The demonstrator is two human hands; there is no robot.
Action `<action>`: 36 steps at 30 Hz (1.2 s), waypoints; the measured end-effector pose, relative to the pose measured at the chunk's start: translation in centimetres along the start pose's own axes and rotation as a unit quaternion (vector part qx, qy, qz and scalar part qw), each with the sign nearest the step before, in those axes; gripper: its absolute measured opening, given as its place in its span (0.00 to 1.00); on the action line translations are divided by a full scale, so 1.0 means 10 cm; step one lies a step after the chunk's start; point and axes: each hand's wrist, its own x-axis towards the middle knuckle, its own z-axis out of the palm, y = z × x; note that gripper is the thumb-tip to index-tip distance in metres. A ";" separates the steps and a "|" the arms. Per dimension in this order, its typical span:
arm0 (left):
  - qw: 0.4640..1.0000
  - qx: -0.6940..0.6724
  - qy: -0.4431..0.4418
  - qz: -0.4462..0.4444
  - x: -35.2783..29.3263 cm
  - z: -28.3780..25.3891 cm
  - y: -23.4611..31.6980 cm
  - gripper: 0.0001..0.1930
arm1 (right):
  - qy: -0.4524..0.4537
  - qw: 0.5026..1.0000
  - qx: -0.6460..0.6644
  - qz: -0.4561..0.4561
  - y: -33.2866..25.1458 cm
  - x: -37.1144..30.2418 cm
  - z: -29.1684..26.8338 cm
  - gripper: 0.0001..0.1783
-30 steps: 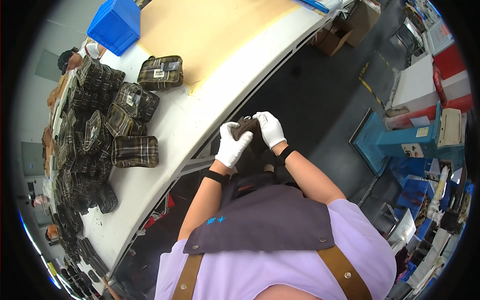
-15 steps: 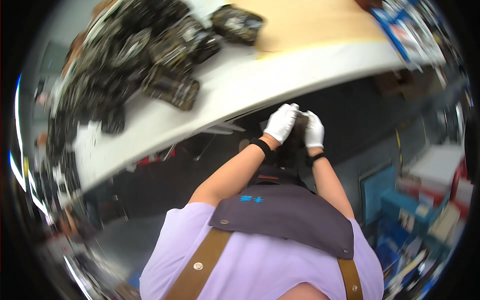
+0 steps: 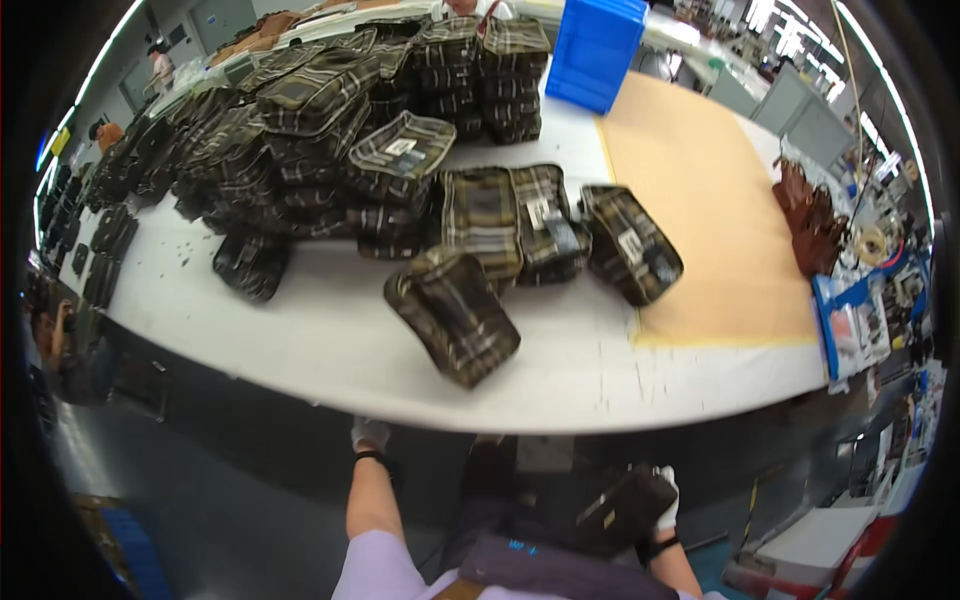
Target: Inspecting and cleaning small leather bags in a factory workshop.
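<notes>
My right hand (image 3: 667, 500), in a white glove, grips a dark pouch (image 3: 628, 508) by its right side, held low in front of my apron. Away to the left, my gloved left hand (image 3: 370, 432) is at the front edge of the white table (image 3: 330, 350); its fingers are blurred and partly hidden there. Closest to the table's front lies a dark plaid pouch (image 3: 455, 318), touching neither hand. Behind it are a plaid pouch with a tag (image 3: 548, 225) and, to the right, another tagged plaid pouch (image 3: 632, 245).
Stacks of plaid pouches (image 3: 315, 95) cover the table's left and back. A blue bin (image 3: 597, 55) stands at the back, beside a tan sheet (image 3: 705, 210). Brown leather-like pieces (image 3: 805, 220) lie at the right edge. Other people are in the background.
My hands were together before me and are now apart, the left out by the table edge, the right lower with the pouch. The view has tilted up, showing more of the table.
</notes>
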 end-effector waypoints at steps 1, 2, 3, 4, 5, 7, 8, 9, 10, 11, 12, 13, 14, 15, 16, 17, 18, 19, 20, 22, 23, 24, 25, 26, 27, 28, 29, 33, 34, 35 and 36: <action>0.943 -0.289 0.160 -0.049 0.24 0.03 -0.12 0.29 | 0.048 0.961 -0.267 -0.053 0.00 0.03 0.04 0.16; 0.907 -0.391 0.129 -0.086 0.30 0.08 -0.15 0.28 | 0.105 0.879 -0.454 -0.101 0.01 0.03 0.11 0.15; 0.898 -0.415 0.037 -0.140 0.39 0.10 -0.17 0.28 | 0.086 0.845 -0.510 -0.133 -0.01 0.06 0.18 0.14; 0.877 -0.447 -0.002 -0.175 0.44 0.14 -0.18 0.27 | 0.081 0.905 -0.410 -0.086 -0.02 0.06 0.25 0.14; 0.849 -0.487 -0.014 -0.203 0.48 0.18 -0.18 0.26 | 0.076 0.949 -0.302 -0.041 -0.07 0.08 0.30 0.15; 0.772 -0.586 -0.008 -0.246 0.50 0.26 -0.13 0.25 | 0.063 0.994 -0.081 0.048 -0.15 0.11 0.33 0.15; 0.713 -0.650 0.002 -0.263 0.49 0.29 -0.11 0.24 | 0.052 0.996 -0.043 0.062 -0.17 0.14 0.31 0.16; 0.569 -0.777 0.023 -0.268 0.47 0.32 -0.08 0.24 | 0.083 0.990 -0.080 0.084 -0.21 0.12 0.28 0.17; 0.277 -0.925 0.061 -0.253 0.44 0.33 -0.07 0.23 | 0.105 0.971 -0.198 0.088 -0.18 0.15 0.23 0.21; 0.025 -0.970 0.083 -0.227 0.37 0.33 -0.05 0.23 | 0.116 0.955 -0.250 0.112 -0.21 0.11 0.17 0.21; -0.099 -0.967 0.101 -0.214 0.30 0.32 -0.04 0.22 | 0.118 0.968 -0.190 0.117 -0.20 0.12 0.12 0.21; -0.138 -0.958 0.115 -0.222 0.18 0.31 -0.02 0.22 | 0.070 0.979 -0.147 0.124 -0.22 0.09 0.08 0.21; -0.133 -0.955 0.136 -0.229 0.05 0.30 0.00 0.21 | 0.054 0.982 -0.116 0.140 -0.24 0.09 0.05 0.22; -0.153 -0.945 0.135 -0.255 -0.12 0.31 0.02 0.21 | 0.046 0.982 -0.098 0.156 -0.25 0.08 0.03 0.22; -0.169 -0.937 0.152 -0.265 -0.29 0.33 0.07 0.20 | 0.040 0.981 -0.086 0.168 -0.27 0.09 0.02 0.22; -0.214 -0.926 0.139 -0.278 -0.48 0.37 0.15 0.20 | 0.035 0.980 -0.077 0.178 -0.28 0.09 0.02 0.22; -0.236 -0.921 0.132 -0.279 -0.66 0.42 0.24 0.19 | 0.030 0.979 -0.073 0.187 -0.31 0.09 0.03 0.23; -0.224 -0.923 0.125 -0.287 -0.84 0.47 0.35 0.19 | 0.025 0.979 -0.067 0.192 -0.33 0.10 0.03 0.23; -0.213 -0.909 0.113 -0.340 -1.01 0.52 0.45 0.18 | 0.020 0.977 -0.062 0.201 -0.36 0.09 0.03 0.24; -0.192 -0.891 0.098 -0.399 -1.34 0.62 0.68 0.18 | 0.012 0.976 -0.053 0.212 -0.39 0.09 0.02 0.24; -0.154 -0.865 0.063 -0.473 -1.48 0.66 0.77 0.15 | 0.002 0.975 -0.052 0.216 -0.41 0.10 0.01 0.25; -0.129 -0.864 0.044 -0.484 -1.62 0.68 0.87 0.13 | 0.000 0.975 -0.043 0.219 -0.41 0.10 -0.01 0.25; -0.133 -0.866 0.025 -0.481 -1.75 0.69 0.95 0.13 | -0.003 0.975 -0.036 0.219 -0.41 0.11 -0.03 0.26; -0.131 -0.855 0.000 -0.502 -1.89 0.70 1.03 0.12 | -0.003 0.975 -0.027 0.219 -0.40 0.11 -0.05 0.26; -0.144 -0.852 -0.016 -0.502 -2.01 0.69 1.11 0.13 | 0.019 0.975 -0.004 0.221 -0.40 0.12 -0.07 0.28; -0.124 -0.854 -0.064 -0.502 -2.14 0.68 1.19 0.17 | 0.040 0.974 0.020 0.223 -0.39 0.12 -0.09 0.30; -0.056 -0.854 -0.139 -0.498 -2.28 0.68 1.22 0.21 | 0.045 0.976 0.004 0.212 -0.38 0.12 -0.09 0.29; 0.262 -0.762 -0.474 -0.355 -2.61 0.61 1.34 0.32 | 0.056 0.972 -0.182 0.138 -0.31 0.11 0.02 0.24; 0.361 -0.713 -0.559 -0.221 -2.58 0.59 1.29 0.31 | -0.021 0.966 -0.225 0.124 -0.30 0.11 0.07 0.23; 0.427 -0.785 -0.432 -0.127 -2.43 0.53 1.29 0.18 | -0.098 0.953 -0.266 0.104 -0.29 0.13 0.13 0.22; 0.348 -0.838 -0.411 -0.084 -2.30 0.49 1.20 0.16 | -0.171 0.933 -0.306 0.083 -0.28 0.14 0.20 0.21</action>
